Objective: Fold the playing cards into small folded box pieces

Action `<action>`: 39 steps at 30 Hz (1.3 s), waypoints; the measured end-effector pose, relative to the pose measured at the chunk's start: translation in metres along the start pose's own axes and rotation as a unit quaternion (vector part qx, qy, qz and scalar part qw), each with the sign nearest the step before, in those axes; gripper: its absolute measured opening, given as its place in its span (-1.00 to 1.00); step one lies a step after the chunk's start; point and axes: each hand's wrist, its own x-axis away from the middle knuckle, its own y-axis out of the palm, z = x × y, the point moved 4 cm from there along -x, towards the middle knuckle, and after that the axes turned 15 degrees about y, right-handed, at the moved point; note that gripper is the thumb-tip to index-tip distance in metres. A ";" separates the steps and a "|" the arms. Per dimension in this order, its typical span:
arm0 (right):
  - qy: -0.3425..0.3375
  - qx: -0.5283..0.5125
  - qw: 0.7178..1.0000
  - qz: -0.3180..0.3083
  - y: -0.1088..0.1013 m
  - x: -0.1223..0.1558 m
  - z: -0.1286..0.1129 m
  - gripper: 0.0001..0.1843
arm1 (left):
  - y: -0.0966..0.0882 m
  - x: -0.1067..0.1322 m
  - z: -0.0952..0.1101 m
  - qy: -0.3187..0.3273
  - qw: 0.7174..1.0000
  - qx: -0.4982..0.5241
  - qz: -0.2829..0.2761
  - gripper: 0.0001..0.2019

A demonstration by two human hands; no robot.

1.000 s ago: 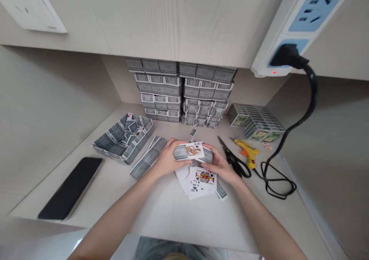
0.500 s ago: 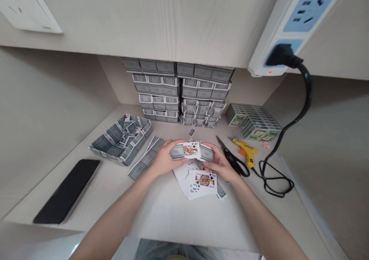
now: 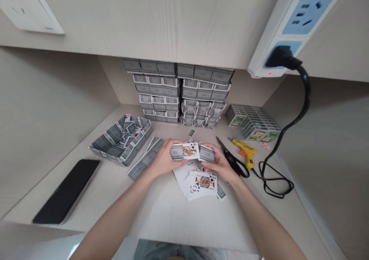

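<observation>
My left hand [image 3: 168,157] is closed around a grey-backed playing card [image 3: 176,151] joined at its right side to a face-up queen card [image 3: 190,151]. In my right hand [image 3: 220,163] is another folded, grey-backed playing card [image 3: 206,153], gripped between thumb and fingers close to the queen's right edge. Whether the two pieces touch is hard to make out. Beneath both hands lies a loose pile of playing cards [image 3: 203,183], with a jack face up on top. A long strip of joined cards [image 3: 147,158] rests beside my left hand.
Left are a card-built tray [image 3: 115,157] with folded pieces inside and a black phone [image 3: 67,191]. Black scissors [image 3: 235,162] and a yellow glue gun [image 3: 245,148] with a looped cord lie right. Stacked card boxes [image 3: 160,85] and plastic-wrapped packs [image 3: 253,122] stand behind.
My right hand has turned its card slightly and drawn it a little away from the queen, widening the gap. My left hand is nearly still.
</observation>
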 end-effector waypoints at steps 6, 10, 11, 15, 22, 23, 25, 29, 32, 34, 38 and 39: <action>-0.005 0.013 0.999 0.032 -0.001 -0.001 0.000 -0.37 | 0.001 0.000 -0.001 0.000 1.000 0.013 -0.003 -0.55; -0.006 0.030 0.999 0.040 -0.002 0.000 0.000 -0.37 | 0.003 0.000 0.003 0.023 0.999 0.033 -0.013 -0.52; -0.007 0.035 0.999 0.040 -0.001 0.001 0.000 -0.37 | 0.003 0.000 0.004 0.027 0.999 0.036 -0.017 -0.51; 0.003 0.043 0.999 0.031 0.000 0.003 -0.002 -0.38 | 0.004 0.000 0.006 0.038 0.998 0.042 -0.033 -0.55; 0.003 0.058 0.997 0.040 0.000 0.003 -0.002 -0.39 | 0.003 0.000 0.006 0.028 0.999 0.022 -0.017 -0.54; 0.000 0.061 0.997 0.042 0.000 0.003 -0.002 -0.40 | 0.003 0.000 0.006 0.032 0.999 0.023 -0.020 -0.54; -0.008 0.067 0.997 0.044 0.001 0.003 -0.003 -0.40 | 0.004 0.000 0.007 0.039 0.998 0.026 -0.031 -0.54; -0.029 0.084 0.995 0.043 0.001 0.003 -0.005 -0.39 | 0.006 0.000 0.009 0.046 0.997 0.033 -0.043 -0.55; -0.035 0.103 0.994 0.027 0.002 0.003 -0.005 -0.38 | 0.006 0.000 0.011 0.049 0.996 0.048 -0.049 -0.55; -0.034 0.116 0.993 0.010 0.004 0.003 -0.004 -0.38 | 0.008 0.001 0.013 0.049 0.995 0.058 -0.057 -0.53; -0.044 0.134 0.990 -0.009 0.009 0.003 -0.003 -0.40 | 0.014 0.003 0.016 0.048 0.994 0.070 -0.066 -0.52; -0.047 0.137 0.989 -0.012 0.010 0.003 -0.003 -0.40 | 0.015 0.004 0.016 0.049 0.994 0.073 -0.065 -0.51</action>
